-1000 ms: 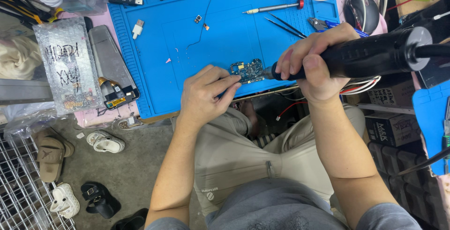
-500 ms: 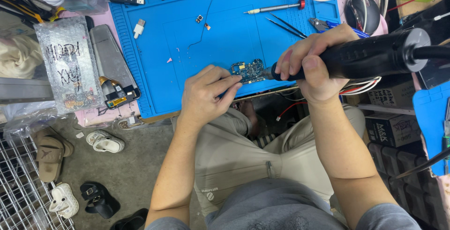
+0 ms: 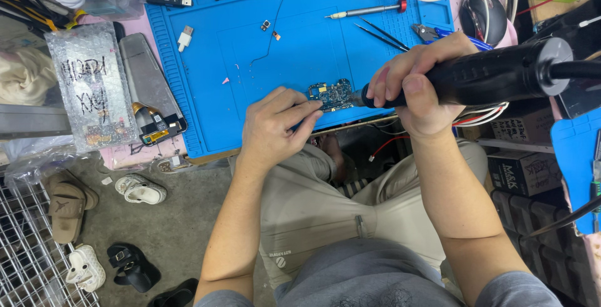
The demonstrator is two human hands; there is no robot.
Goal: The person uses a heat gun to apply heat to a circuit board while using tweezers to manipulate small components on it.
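I count one circuit board [image 3: 332, 95], one hot-air handle [image 3: 482, 72], one screwdriver [image 3: 366, 11], one tweezers [image 3: 382, 36], one mouse [image 3: 483, 18] along my mat's [image 3: 206, 81] edges.

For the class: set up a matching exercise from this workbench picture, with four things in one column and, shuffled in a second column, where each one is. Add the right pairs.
Things:
1. small circuit board
2. thick black tool
3. thin screwdriver
4. white sandal

Places:
A. on the floor under the bench
B. far part of the blue mat
C. gripped in the right hand
D. near edge of the mat, at the left hand fingertips

Pairs: 1-D, 2-C, 3-B, 4-A
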